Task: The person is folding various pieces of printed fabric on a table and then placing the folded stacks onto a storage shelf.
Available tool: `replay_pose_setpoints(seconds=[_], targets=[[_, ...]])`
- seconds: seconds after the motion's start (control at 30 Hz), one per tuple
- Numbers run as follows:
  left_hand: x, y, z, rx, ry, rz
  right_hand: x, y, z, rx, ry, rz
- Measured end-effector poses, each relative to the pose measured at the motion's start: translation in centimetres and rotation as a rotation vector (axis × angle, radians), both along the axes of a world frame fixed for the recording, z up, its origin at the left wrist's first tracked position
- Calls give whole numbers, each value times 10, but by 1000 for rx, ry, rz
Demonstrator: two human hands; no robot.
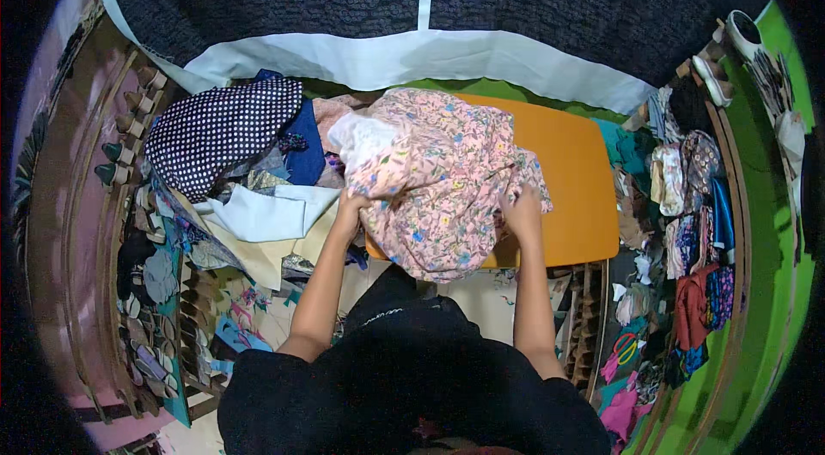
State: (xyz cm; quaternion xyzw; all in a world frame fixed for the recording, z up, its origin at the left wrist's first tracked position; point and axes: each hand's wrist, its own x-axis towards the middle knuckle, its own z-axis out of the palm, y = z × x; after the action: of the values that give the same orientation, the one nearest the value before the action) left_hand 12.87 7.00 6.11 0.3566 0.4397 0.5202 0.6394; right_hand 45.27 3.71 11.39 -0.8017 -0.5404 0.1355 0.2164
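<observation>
A pink floral cloth garment (pixel 443 189) lies bunched over the orange tabletop (pixel 580 189), with white fabric (pixel 365 137) showing at its upper left. My left hand (pixel 351 213) grips its left edge, fingers closed on the cloth. At the right side of the garment my right hand (pixel 522 213) is closed on a gathered fold, its fingertips partly hidden by the fabric. The garment's lower edge hangs over the table's near edge, towards my body.
Left of the garment sits a heap with polka-dot cloth (pixel 225 130), blue fabric (pixel 303 150) and white cloth (pixel 271 213). A dark patterned curtain (pixel 284 0) hangs behind the table. Racks with shoes (pixel 120 150) flank the left; folded clothes (pixel 692 283) and scissors (pixel 627 350) lie at right.
</observation>
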Motion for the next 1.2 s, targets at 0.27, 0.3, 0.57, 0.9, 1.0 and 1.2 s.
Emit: replay_pose_setpoints(seconds=[0.27,0.3,0.57,0.9,1.0,1.2], targets=[[-33,-46,-23,-197,-469,243,12,103,-31,229,122,155],[-30,-42,-8,-199,-467,246,20,111,-43,229,126,173],[-75,13,30,-73,-633,493,11,136,-58,144,-22,407],[-35,89,17,-202,1058,431,15,155,6,400,-235,97],[21,102,49,422,1328,359,17,151,28,484,-132,396],[117,140,79,1042,1178,-174,-35,98,59,523,-134,892]])
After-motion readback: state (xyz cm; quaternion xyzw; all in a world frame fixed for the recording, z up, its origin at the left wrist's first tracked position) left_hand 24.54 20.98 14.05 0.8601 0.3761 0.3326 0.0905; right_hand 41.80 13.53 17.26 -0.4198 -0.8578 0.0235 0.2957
